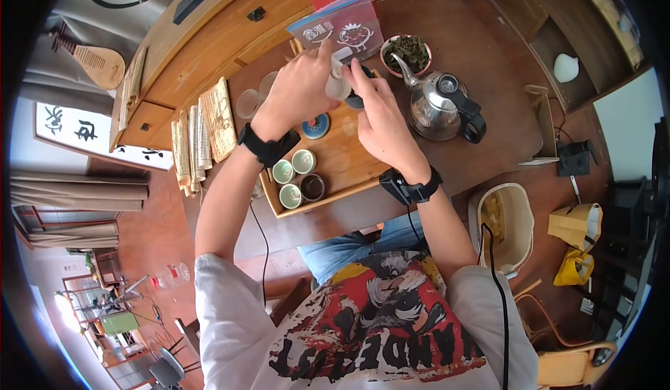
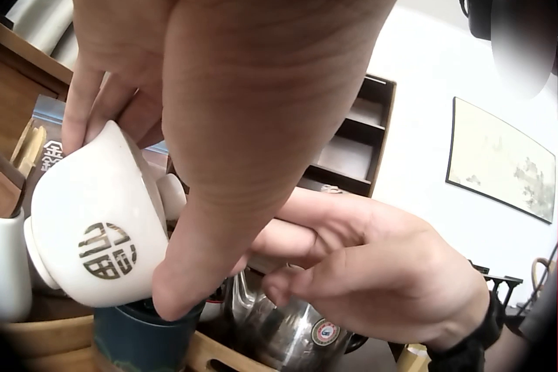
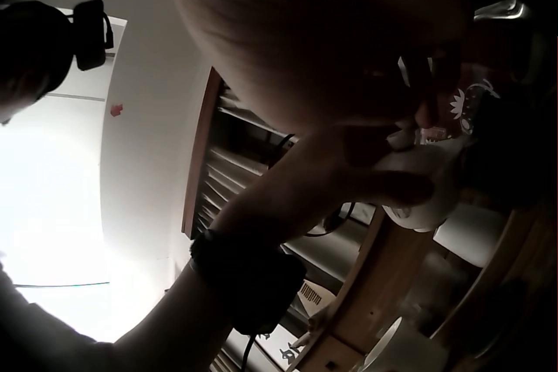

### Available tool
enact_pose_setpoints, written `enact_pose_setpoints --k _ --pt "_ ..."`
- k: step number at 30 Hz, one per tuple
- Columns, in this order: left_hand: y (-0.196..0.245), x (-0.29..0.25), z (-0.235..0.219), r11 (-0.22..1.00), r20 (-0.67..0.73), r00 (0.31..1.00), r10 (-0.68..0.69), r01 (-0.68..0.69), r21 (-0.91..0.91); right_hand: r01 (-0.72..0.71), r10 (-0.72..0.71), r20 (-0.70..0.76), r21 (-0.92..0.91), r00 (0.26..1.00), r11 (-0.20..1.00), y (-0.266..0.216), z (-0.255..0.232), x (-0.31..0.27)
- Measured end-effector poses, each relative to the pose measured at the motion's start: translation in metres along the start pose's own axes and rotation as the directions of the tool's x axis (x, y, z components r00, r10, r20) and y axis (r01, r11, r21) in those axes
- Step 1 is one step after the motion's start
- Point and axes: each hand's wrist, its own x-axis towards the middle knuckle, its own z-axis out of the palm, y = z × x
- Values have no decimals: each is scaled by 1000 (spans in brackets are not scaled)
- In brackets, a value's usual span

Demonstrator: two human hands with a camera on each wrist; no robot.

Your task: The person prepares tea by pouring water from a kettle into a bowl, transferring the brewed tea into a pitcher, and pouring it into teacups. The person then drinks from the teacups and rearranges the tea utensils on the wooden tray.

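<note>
closest of all, a shirt (image 1: 377,313) with big red and black splashes. past it, over the brown tabletop (image 1: 495,111), two busy hands. with left hand (image 1: 296,86), holding a white bowl (image 2: 96,224) tipped on its side, just above a dark blue cup (image 2: 144,337). grip pinching the bowl, thumb on one side, fingers on the other. at the bowl's open side, a small white bit (image 2: 172,196), maybe the lid knob. close beside, right hand (image 1: 386,121), fingers bent; cannot tell about that grip, too hidden. on the wooden tray (image 1: 342,198), three green cups (image 1: 283,171) and one dark brown cup (image 1: 313,187). off to the right, a shiny kettle (image 1: 429,114), with dark leaves (image 1: 407,51) near its spout. looks like the pouring step, probably into the dark blue cup; no stream to see. next, likely best to tilt slowly, keep the bowl steady, then set it down gently.
</note>
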Motion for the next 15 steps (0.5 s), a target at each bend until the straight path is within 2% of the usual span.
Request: enact_pose_setpoints --k 1,3,4,10,12,15 --pt "1 2 -2 1000 -2 1000 -6 6 -5 1 -1 8 0 1000 1000 1 -1 0" --pt "5 5 -7 996 110 991 -81 78 32 -2 2 18 -9 1000 1000 3 -3 0" --pt "4 6 -6 996 109 990 -87 85 27 -12 12 29 -3 1000 1000 6 -3 0" --pt "0 11 1 996 76 997 -6 -1 91 -59 57 36 40 998 997 11 -7 3" --pt "-3 12 7 984 0 995 95 -94 148 -80 78 34 62 996 995 14 -7 2" --pt "-2 16 10 974 13 992 122 -122 191 -59 59 7 54 998 997 16 -7 1"
